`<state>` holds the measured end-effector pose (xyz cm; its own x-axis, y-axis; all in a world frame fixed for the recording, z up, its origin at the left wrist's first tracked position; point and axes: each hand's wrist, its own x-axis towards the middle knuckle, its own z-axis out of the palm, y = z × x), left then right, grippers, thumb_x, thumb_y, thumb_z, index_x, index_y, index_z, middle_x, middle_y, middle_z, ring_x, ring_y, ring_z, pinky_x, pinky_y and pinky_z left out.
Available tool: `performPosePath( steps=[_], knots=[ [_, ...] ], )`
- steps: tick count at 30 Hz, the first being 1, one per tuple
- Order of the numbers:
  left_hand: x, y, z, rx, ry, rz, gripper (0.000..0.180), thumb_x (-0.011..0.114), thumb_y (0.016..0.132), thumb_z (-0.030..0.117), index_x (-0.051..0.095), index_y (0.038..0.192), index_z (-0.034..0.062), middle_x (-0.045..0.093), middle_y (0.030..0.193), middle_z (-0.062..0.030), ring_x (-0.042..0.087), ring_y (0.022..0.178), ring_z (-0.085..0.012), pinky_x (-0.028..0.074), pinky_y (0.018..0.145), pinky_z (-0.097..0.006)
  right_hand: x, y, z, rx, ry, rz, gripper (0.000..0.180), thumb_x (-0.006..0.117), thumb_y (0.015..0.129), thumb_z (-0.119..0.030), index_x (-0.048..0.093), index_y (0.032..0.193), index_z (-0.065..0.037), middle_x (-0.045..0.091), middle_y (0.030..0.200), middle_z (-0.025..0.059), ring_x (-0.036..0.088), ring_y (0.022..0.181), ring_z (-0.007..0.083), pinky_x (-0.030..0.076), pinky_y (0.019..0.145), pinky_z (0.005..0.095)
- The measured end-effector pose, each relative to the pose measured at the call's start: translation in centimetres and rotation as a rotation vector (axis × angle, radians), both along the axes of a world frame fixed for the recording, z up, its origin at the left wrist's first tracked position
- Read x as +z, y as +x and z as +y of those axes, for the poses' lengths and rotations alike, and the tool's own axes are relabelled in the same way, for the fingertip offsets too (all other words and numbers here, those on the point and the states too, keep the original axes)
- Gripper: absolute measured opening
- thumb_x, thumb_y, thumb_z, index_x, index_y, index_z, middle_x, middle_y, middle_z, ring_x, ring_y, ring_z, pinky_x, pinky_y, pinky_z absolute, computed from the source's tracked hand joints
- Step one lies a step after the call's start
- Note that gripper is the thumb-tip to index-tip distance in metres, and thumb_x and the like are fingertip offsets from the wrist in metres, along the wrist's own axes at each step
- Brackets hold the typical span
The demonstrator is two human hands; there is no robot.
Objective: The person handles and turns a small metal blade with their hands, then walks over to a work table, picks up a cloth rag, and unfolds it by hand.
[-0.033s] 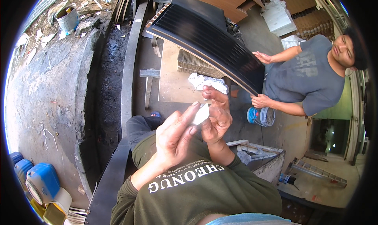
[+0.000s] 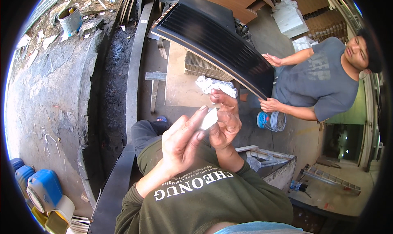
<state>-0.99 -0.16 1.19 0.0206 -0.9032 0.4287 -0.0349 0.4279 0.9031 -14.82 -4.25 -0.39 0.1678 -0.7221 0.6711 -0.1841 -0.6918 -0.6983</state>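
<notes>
White piece (image 2: 210, 119): sits between both hands, above the shirt; flat, with a corner pointing up.
Left hand (image 2: 176, 147): pinches the white piece with thumb and fingertips, clear of the shirt.
Right hand (image 2: 225, 127): curls just beside the right edge of the white piece, with fingers parted; cannot tell whether pinching it too.
Shirt (image 2: 245, 203): dark green, with white print.
Co-worker (image 2: 333, 84): stands at right in a grey top, with one hand (image 2: 273, 59) spread at the end of the panel and the other hand (image 2: 269, 105) on its near corner.
Panel (image 2: 213, 41): dark, glossy, ribbed; slants past a cardboard stack (image 2: 204, 66).
Crumpled plastic (image 2: 216, 85): lies near the stack, beyond the right hand.
Bucket (image 2: 263, 120): blue, just below the co-worker's near hand.
Ladder (image 2: 333, 180): lies on the floor at lower right.
Cans (image 2: 46, 188): blue, clustered at far left.
</notes>
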Motion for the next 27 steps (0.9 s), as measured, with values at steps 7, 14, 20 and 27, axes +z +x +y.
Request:
performPosePath(
  steps=[7, 14, 20, 27],
  knots=[
    [-0.4, 0.7, 0.1, 0.022, 0.116, 0.058, 0.039, 0.054, 0.080, 0.003, 0.050, 0.117, -0.0061, 0.050, 0.072, -0.0100, 0.048, 0.062, -0.0169, 0.041, 0.061, -0.026, 0.7, 0.7, 0.0, 0.024, -0.068, -0.091, 0.010, 0.066, 0.075, -0.018, 0.063, 0.076, -0.009, 0.056, 0.100, 0.0133, 0.053, 0.102, 0.0313, 0.033, 0.095, 0.0482],
    [-0.9, 0.7, 0.9, -0.250, 0.284, 0.721, 0.043, 0.057, 0.081, 0.004, 0.045, 0.122, -0.0066, 0.049, 0.125, -0.0156, 0.047, 0.114, -0.0177, 0.034, 0.095, -0.027, 0.8, 1.1, 0.0, 0.111, 0.065, -0.158, 0.008, 0.062, 0.076, -0.014, 0.059, 0.077, -0.007, 0.053, 0.106, 0.0172, 0.053, 0.102, 0.0311, 0.034, 0.094, 0.0470],
    [-1.0, 0.3, 1.0, -0.135, 0.398, 0.656, 0.015, 0.061, 0.078, -0.003, 0.058, 0.093, -0.0007, 0.057, 0.082, 0.0014, 0.049, 0.074, -0.0028, 0.039, 0.068, -0.017, 0.1, 1.6, 0.1, 0.282, 0.246, -0.424, 0.010, 0.060, 0.078, -0.014, 0.054, 0.079, -0.006, 0.050, 0.111, 0.0199, 0.050, 0.105, 0.0290, 0.036, 0.093, 0.0440],
    [-0.8, 0.4, 0.7, -0.191, 0.421, 0.640, 0.017, 0.063, 0.078, 0.003, 0.056, 0.093, -0.0021, 0.059, 0.084, -0.0026, 0.051, 0.072, -0.0054, 0.041, 0.068, -0.018, -0.2, 1.7, 0.2, 0.486, 0.414, -0.509, 0.007, 0.058, 0.078, -0.010, 0.053, 0.076, -0.005, 0.050, 0.108, 0.0189, 0.051, 0.104, 0.0272, 0.036, 0.093, 0.0443]
  ],
)
